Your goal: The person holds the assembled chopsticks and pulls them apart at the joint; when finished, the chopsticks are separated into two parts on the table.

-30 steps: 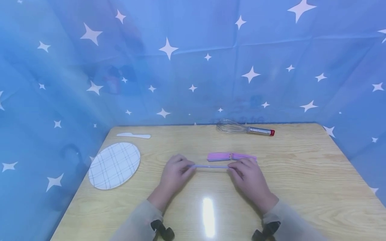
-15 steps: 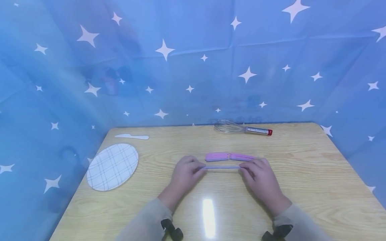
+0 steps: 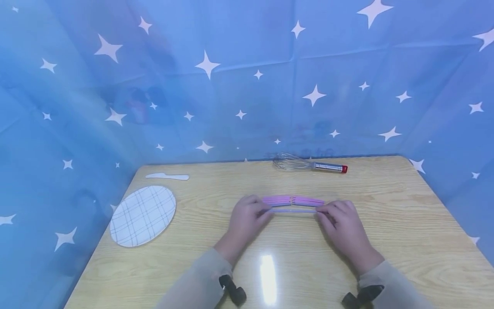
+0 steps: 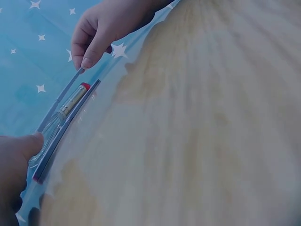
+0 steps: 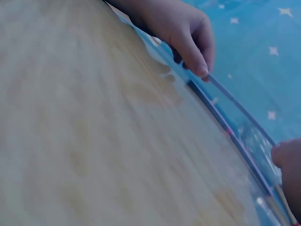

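A thin lavender stick (image 3: 292, 210) stretches level between both hands, just in front of a row of pink and purple sticks (image 3: 275, 200) on the table. My left hand (image 3: 247, 216) pinches one end between thumb and fingers. The other end is pinched by my right hand (image 3: 345, 225). In the left wrist view the held stick (image 4: 60, 97) is raised above the row (image 4: 66, 132). The right wrist view also shows the stick (image 5: 240, 107) over the row, with a gap between them.
A whisk (image 3: 308, 165) with a red-tipped handle lies at the table's back edge. At the left are a white knife (image 3: 167, 176) and an oval plate (image 3: 143, 216) with a checked pattern. A blue star-printed curtain (image 3: 231, 86) surrounds the wooden table (image 3: 301, 266).
Both hands have moved to the right with the lavender stick, which now sits closer to the row of sticks. The head view has shifted slightly; the plate, knife and whisk stay put.
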`<state>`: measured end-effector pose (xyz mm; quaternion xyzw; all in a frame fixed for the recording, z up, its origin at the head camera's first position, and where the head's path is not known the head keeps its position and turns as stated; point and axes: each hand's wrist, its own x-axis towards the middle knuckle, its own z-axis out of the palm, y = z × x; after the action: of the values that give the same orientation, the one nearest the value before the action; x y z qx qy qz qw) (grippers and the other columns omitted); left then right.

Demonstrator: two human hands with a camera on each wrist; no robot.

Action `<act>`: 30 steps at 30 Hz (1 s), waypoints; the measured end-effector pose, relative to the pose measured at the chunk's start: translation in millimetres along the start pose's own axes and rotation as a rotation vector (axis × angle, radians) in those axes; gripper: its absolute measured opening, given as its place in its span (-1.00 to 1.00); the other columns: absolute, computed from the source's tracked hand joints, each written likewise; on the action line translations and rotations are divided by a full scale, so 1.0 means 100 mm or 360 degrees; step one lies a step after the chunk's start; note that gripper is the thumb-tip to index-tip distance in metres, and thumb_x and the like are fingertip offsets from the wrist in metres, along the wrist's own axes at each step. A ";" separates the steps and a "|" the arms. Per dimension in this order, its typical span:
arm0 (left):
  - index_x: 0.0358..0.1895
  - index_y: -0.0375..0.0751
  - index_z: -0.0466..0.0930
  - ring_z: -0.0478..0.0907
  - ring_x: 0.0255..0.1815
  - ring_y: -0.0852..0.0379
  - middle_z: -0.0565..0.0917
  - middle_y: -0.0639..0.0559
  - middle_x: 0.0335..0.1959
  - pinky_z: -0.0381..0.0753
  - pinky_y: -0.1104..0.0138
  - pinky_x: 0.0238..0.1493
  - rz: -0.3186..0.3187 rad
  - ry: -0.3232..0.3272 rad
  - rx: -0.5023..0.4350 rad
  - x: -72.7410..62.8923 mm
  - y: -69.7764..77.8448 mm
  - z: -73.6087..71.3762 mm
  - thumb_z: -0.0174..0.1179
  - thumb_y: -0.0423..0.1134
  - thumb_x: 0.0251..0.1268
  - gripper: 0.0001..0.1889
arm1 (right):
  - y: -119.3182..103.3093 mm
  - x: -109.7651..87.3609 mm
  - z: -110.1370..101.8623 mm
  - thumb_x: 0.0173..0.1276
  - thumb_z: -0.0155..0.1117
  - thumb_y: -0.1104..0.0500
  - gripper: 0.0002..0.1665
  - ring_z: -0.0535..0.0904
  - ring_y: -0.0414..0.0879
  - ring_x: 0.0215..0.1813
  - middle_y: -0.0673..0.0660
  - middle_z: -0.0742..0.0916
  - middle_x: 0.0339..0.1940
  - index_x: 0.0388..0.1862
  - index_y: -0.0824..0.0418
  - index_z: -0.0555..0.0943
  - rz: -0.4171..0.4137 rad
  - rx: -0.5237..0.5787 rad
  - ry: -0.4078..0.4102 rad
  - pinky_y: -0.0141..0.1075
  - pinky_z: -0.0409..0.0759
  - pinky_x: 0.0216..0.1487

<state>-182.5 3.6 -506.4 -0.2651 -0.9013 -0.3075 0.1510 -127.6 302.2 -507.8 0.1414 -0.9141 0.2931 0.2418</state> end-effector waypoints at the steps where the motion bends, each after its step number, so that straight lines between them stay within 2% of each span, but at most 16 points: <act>1: -0.17 0.05 0.87 0.55 -0.15 0.25 0.69 0.24 -0.23 0.61 0.33 0.01 0.0004 -0.0001 -0.0001 0.02 0.01 0.01 0.49 0.03 0.37 -0.82 | 0.03 0.00 -0.01 0.30 0.57 0.32 -0.80 0.51 -0.02 -0.01 -0.01 0.78 -0.19 -0.11 0.14 0.82 0.0007 0.0010 -0.0002 -0.11 0.39 0.01; 7: -0.16 0.02 0.87 0.60 -0.11 0.22 0.73 0.21 -0.19 0.63 0.32 0.05 0.0094 0.0077 -0.0038 0.05 0.04 0.03 0.52 -0.04 0.33 -0.85 | 0.09 0.04 -0.03 0.38 0.49 0.36 -0.83 0.46 0.01 0.04 0.03 0.77 -0.15 -0.09 0.17 0.78 0.0050 0.0083 -0.0065 -0.08 0.34 0.03; 11: -0.15 -0.01 0.86 0.58 -0.07 0.20 0.71 0.19 -0.16 0.62 0.30 0.07 0.0029 0.0097 -0.0090 0.02 0.01 0.03 0.52 -0.07 0.33 -0.84 | 0.10 0.05 -0.02 0.43 0.45 0.34 -0.85 0.45 -0.01 0.05 0.01 0.77 -0.13 -0.10 0.15 0.76 0.0061 0.0102 -0.0138 -0.09 0.32 0.04; 14: -0.10 -0.05 0.85 0.54 -0.06 0.19 0.66 0.17 -0.14 0.60 0.30 0.05 -0.0016 0.0112 -0.0138 0.03 0.00 0.06 0.48 -0.09 0.39 -0.84 | 0.11 0.05 -0.03 0.42 0.45 0.35 -0.85 0.45 0.00 0.06 0.02 0.77 -0.14 -0.10 0.15 0.76 0.0074 0.0109 -0.0131 -0.08 0.32 0.05; 20: -0.11 -0.13 0.83 0.54 -0.07 0.14 0.65 0.11 -0.16 0.59 0.26 0.02 0.0008 0.0196 -0.0207 0.07 0.00 0.08 0.50 -0.20 0.36 -0.86 | 0.13 0.06 -0.05 0.45 0.45 0.33 -0.86 0.41 -0.03 0.07 0.00 0.75 -0.14 -0.09 0.13 0.76 0.0117 0.0109 -0.0132 -0.10 0.31 0.03; 24: -0.10 -0.12 0.83 0.53 -0.07 0.14 0.65 0.12 -0.16 0.58 0.25 0.02 -0.0006 0.0162 -0.0212 0.06 0.02 0.07 0.49 -0.18 0.37 -0.86 | 0.13 0.06 -0.04 0.46 0.45 0.32 -0.87 0.38 -0.07 0.03 -0.02 0.74 -0.16 -0.08 0.14 0.76 0.0149 0.0128 -0.0130 -0.16 0.30 -0.01; 30: -0.08 -0.05 0.83 0.51 -0.07 0.19 0.65 0.20 -0.16 0.55 0.26 0.02 -0.0089 0.0075 -0.0241 0.05 0.03 0.06 0.46 -0.14 0.41 -0.87 | 0.13 0.05 -0.05 0.53 0.41 0.25 -0.90 0.36 -0.12 -0.01 -0.05 0.74 -0.14 -0.04 0.11 0.76 0.0257 0.0163 -0.0155 -0.25 0.33 -0.08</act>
<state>-185.8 11.3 -507.3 -0.2432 -0.8787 -0.3850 0.1431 -135.2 315.0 -507.7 0.0934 -0.9170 0.3510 0.1652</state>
